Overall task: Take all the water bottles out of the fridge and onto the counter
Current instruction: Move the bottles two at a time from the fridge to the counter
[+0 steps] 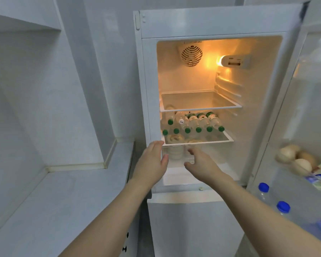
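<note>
1. Both bare forearms reach toward the open white fridge point(219, 23); left hand point(152, 162) and right hand point(202, 164) hold nothing, fingers loosely apart.
2. Clear plastic water bottles with green caps point(193, 123) lie on their sides on the middle glass shelf point(224, 140), caps facing out.
3. Door rack point(285, 182): pale round items point(295, 158), blue-capped clear bottles point(272, 197).
4. Pale grey counter point(63, 201) lies left of the fridge.

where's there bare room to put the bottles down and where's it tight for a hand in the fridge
The counter left of the fridge is bare from the wall step to its front edge. Inside, the top shelf is bare too. The middle shelf is crowded: green-capped bottles lie side by side, leaving a bare strip only at its right. Both hands, left hand and right hand, hover empty below it.
</note>
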